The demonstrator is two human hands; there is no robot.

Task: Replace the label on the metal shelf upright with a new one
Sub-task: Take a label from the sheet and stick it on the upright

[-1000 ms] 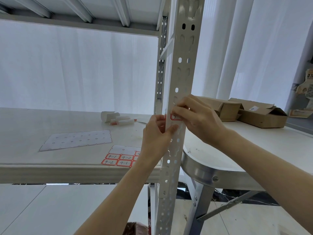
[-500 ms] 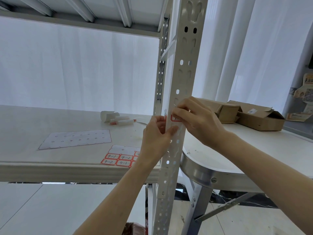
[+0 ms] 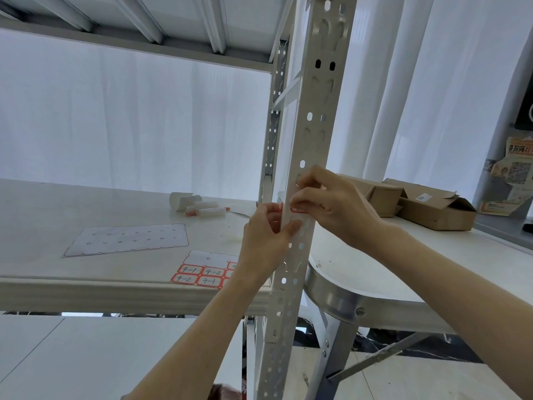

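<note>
With the left hand point(image 3: 266, 235) gripping the upright point(image 3: 313, 134), the right hand point(image 3: 331, 206) pinching the label point(image 3: 297, 209) should peel slowly, flat along the upright.

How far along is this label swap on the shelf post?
Midway, it seems. Both hands, left hand and right hand, work a red-edged label at the upright; old or new, I cannot tell. Numbered labels wait on the shelf. Pressing it flat looks left.

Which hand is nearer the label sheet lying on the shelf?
Left. The left hand is just above and right of the label sheet; the right hand is farther right, beyond the upright.
</note>
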